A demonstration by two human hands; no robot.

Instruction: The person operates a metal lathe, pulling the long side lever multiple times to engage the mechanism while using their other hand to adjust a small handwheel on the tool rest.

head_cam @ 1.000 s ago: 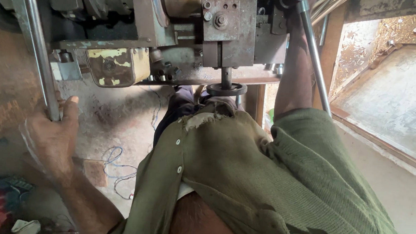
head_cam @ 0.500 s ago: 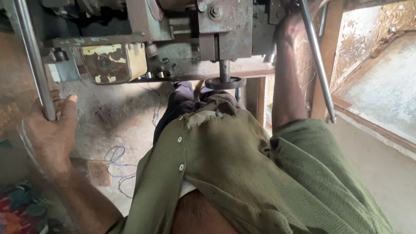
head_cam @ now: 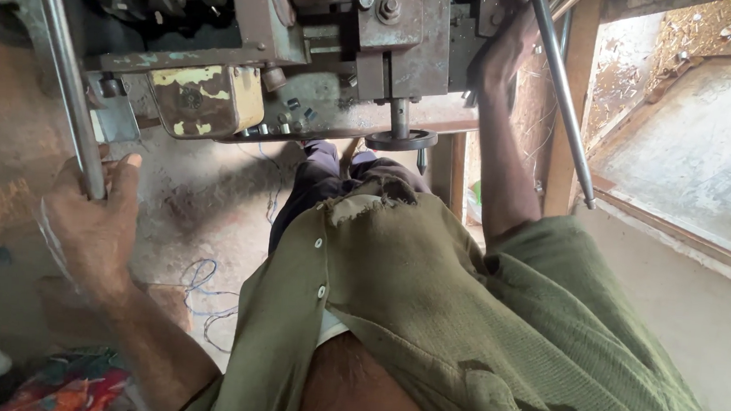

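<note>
right hand (head_cam: 508,47) now higher, machine (head_cam: 325,54) ahead

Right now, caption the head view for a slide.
Left hand grips a steel rod; right hand reaches up at the machine.

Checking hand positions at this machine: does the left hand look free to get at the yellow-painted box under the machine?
Probably not as things stand: the left hand is closed around the long steel rod. The yellow-painted box sits up and to its right, with nothing between them.

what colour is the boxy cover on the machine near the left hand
Yellow paint, chipped and rusty brown, on the box cover; seen in the head view.
</note>
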